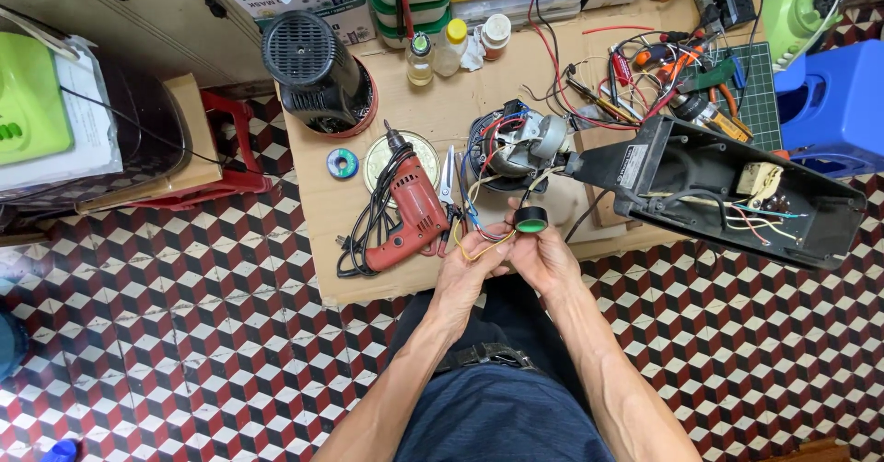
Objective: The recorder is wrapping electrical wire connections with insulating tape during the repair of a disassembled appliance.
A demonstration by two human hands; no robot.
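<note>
While right hand [543, 257] grips tape roll [531, 220], left hand [468, 269] perhaps pinching wires [481, 241]

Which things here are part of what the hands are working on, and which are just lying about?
In hand:
left hand pinching the yellow wire
right hand holding the black tape roll
motor the wires run to

Lying about:
red drill
scissors
small tape roll
black housing
bottles
screwdrivers
</note>
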